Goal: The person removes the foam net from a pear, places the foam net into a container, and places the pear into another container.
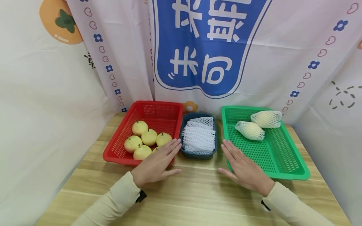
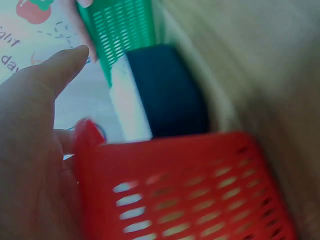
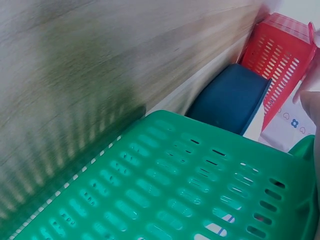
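A: Where do the hands sit?

B: Both lie flat, fingers straight, holding nothing. The left hand [image 1: 154, 164] rests over the near right corner of the red basket [image 1: 118, 156], fingertips just short of the dark blue tray [image 1: 198, 154]. The right hand [image 1: 244, 169] lies at the near left corner of the green basket [image 1: 291, 174]. So each grip is wide and empty.

A: And what's nearest to them?

B: The bare pears [image 1: 145, 140], a cluster in the red basket, just beyond the left hand's fingers. Between the baskets, the blue tray holds a stack of white foam net sleeves [image 1: 199, 136]. Two wrapped pears [image 1: 257, 125] lie at the far end of the green basket, well apart from the right hand.

A: How would a pear handle?

B: I judge it firm, fairly heavy for its size, smooth-skinned and easily bruised. Best to cup it round the widest part with the whole hand, not pinch it by the stem.

A: The sleeves?

B: Very light, soft, stretchy. A pinch at one open end should lift the top one, though the mesh may snag the one beneath.

A: Do the wrist views add anything?

B: Little; they are blurred. The left wrist view shows the red basket wall [image 2: 190, 190] close by, the right wrist view the green one [image 3: 165, 185], both standing on the wooden counter [image 1: 195, 194].
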Demonstrator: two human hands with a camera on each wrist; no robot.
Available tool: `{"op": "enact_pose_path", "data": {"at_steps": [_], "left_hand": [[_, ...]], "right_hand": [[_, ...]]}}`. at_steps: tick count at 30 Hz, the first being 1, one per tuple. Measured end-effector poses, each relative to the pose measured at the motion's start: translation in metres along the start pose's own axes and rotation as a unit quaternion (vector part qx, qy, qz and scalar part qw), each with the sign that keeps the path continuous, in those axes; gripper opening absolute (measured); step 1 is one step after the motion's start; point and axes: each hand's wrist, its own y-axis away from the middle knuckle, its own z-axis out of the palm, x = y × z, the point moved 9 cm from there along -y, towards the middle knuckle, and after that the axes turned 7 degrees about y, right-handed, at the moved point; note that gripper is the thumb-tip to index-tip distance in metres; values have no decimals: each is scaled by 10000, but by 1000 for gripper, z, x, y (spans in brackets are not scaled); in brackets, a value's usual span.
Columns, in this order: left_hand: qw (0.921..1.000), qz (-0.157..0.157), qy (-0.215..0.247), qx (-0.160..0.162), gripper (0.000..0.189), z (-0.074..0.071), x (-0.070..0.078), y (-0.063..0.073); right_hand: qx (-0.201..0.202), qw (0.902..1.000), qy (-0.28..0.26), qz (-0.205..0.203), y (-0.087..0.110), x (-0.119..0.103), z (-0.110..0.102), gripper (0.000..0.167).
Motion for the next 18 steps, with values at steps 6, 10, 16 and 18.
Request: {"op": "enact_pose_path", "data": {"at_steps": [6,10,16,18], "left_hand": [[9968,222,-677,356,94,14,3,3],[9937,231,-956,541,93,15,5,4],[9934,209,-974,565,92,15,5,4],[9939,187,-953,516,92,16,4,3]], "right_hand": [[42,10000,43,-29,0,-1,0,91],[-16,10000,-54,-41,-1,-1,-2,91],[-823,9918,-980,29,-4,5,-5,93],[-1217,9824,-1412,143,-6,12,-9,91]]}}
